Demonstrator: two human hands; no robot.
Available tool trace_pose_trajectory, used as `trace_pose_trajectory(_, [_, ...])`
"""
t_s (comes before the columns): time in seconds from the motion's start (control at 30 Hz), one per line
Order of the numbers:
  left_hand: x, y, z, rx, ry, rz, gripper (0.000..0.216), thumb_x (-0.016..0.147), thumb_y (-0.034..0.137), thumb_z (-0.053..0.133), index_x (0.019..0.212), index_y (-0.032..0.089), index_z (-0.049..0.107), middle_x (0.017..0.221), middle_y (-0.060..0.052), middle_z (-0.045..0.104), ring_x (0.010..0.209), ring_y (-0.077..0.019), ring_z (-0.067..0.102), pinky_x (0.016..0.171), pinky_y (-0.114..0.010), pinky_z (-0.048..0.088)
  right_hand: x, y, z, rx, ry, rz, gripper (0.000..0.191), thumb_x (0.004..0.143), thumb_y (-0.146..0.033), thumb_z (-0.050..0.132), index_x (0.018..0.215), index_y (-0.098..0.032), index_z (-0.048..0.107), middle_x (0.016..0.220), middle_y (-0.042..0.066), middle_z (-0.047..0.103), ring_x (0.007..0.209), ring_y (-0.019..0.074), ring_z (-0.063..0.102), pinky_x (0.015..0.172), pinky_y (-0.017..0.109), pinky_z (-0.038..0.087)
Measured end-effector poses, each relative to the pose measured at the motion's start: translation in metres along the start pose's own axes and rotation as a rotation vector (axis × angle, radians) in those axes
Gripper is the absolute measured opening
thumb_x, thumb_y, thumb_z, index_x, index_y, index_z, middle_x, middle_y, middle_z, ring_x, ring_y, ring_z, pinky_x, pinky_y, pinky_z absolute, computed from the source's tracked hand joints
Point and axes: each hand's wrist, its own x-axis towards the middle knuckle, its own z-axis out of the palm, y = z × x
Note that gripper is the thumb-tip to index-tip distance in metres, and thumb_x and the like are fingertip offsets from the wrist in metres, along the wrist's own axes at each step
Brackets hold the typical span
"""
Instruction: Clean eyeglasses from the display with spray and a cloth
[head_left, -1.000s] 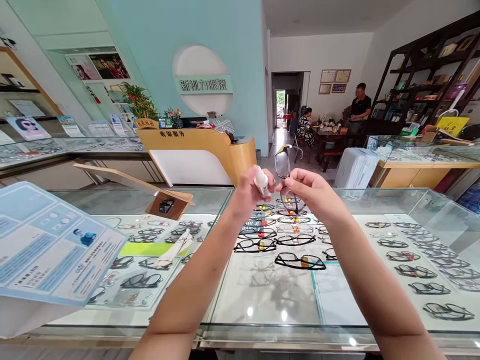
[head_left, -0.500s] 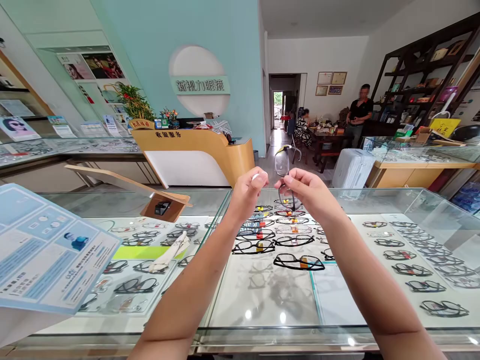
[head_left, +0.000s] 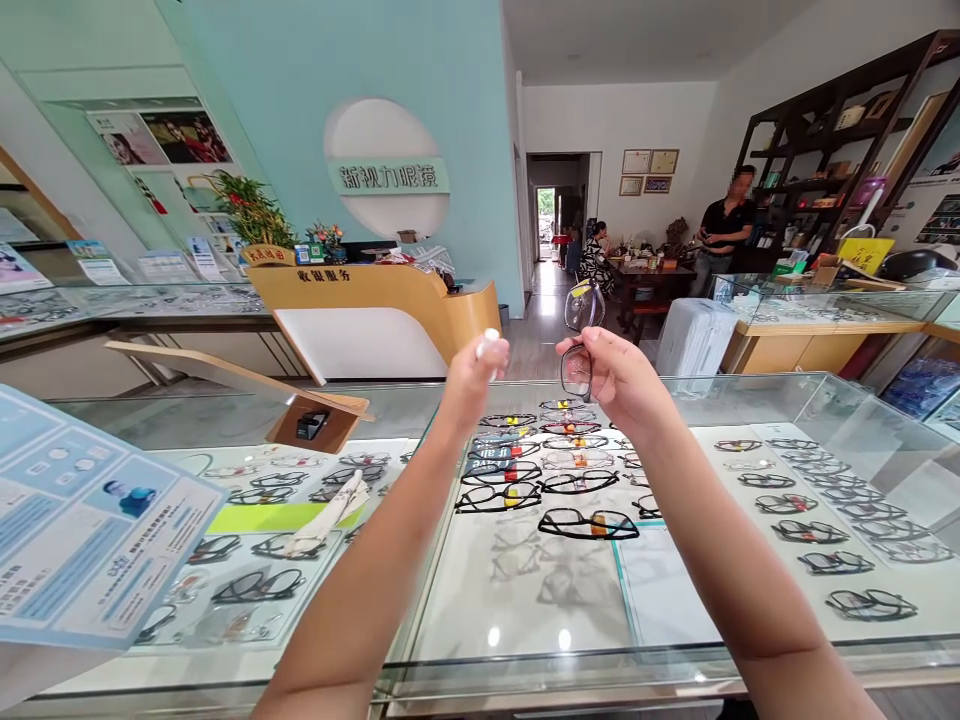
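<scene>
My right hand [head_left: 616, 375] is closed on a pair of eyeglasses [head_left: 577, 372], pinched near the middle. The frame is turned on end, one lens above my fingers and the other below, with a yellow mark on the upper lens. Left of it, my left hand [head_left: 474, 375] is closed around a small white object [head_left: 489, 348]; its rounded end shows at the top, and its kind is unclear because the hand is blurred. A gap separates the hands. Beneath them, several dark-framed glasses [head_left: 589, 523] lie in rows with coloured tags on their lenses.
A glass display counter [head_left: 525, 655] spans the front. A wooden stand [head_left: 319, 425] and a cream cloth [head_left: 326, 517] are at left, beside a blue printed sign [head_left: 90, 520]. Behind are a reception desk [head_left: 360, 290], a wrapped suitcase [head_left: 697, 340] and two people farther back.
My hands have moved apart, the left one shifting left and tilting with the white object. The eyeglasses have turned slightly in my right hand. The whole view has shifted a little.
</scene>
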Motion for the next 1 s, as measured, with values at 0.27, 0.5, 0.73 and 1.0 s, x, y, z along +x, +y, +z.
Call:
trace_pose_trajectory(0.27, [0.033, -0.127, -0.055, 0.561, 0.501, -0.462, 0.038, 0.105, 0.023, 0.046, 0.142, 0.022, 0.051, 0.151, -0.017, 0.064, 0.144, -0.0328, 0.059, 0.118, -0.046, 0.049, 0.004, 0.001, -0.004, 0.057, 0.029, 0.018, 0.048, 0.076, -0.06, 0.101, 0.092, -0.025, 0.073, 0.102, 0.002, 0.083, 0.074, 0.0118, 0.065, 0.066, 0.027, 0.056])
trace_pose_trajectory(0.5, [0.012, -0.199, -0.081, 0.599, 0.439, -0.598, 0.031, 0.105, 0.025, 0.052, 0.135, 0.018, 0.056, 0.138, -0.022, 0.072, 0.133, -0.0368, 0.069, 0.109, -0.045, 0.053, 0.004, 0.003, -0.004, 0.051, 0.035, 0.036, 0.047, 0.075, -0.059, 0.102, 0.091, -0.025, 0.074, 0.103, 0.002, 0.084, 0.073, 0.0116, 0.064, 0.066, 0.027, 0.056])
trace_pose_trajectory(0.73, [0.011, -0.222, -0.087, 0.622, 0.434, -0.584, 0.031, 0.105, 0.026, 0.056, 0.135, 0.02, 0.055, 0.138, -0.02, 0.074, 0.131, -0.0352, 0.07, 0.108, -0.044, 0.053, 0.004, 0.002, -0.002, 0.074, 0.026, 0.057, 0.049, 0.072, -0.056, 0.105, 0.09, -0.023, 0.074, 0.1, 0.002, 0.082, 0.073, 0.0105, 0.062, 0.066, 0.026, 0.056])
trace_pose_trajectory(1.0, [0.01, -0.226, -0.088, 0.637, 0.523, -0.585, 0.032, 0.104, 0.022, 0.055, 0.136, 0.018, 0.051, 0.13, -0.021, 0.076, 0.125, -0.0373, 0.074, 0.106, -0.046, 0.054, 0.001, -0.001, -0.001, 0.012, 0.033, 0.031, 0.043, 0.08, -0.058, 0.1, 0.09, -0.026, 0.072, 0.104, 0.003, 0.082, 0.074, 0.0129, 0.061, 0.069, 0.031, 0.057])
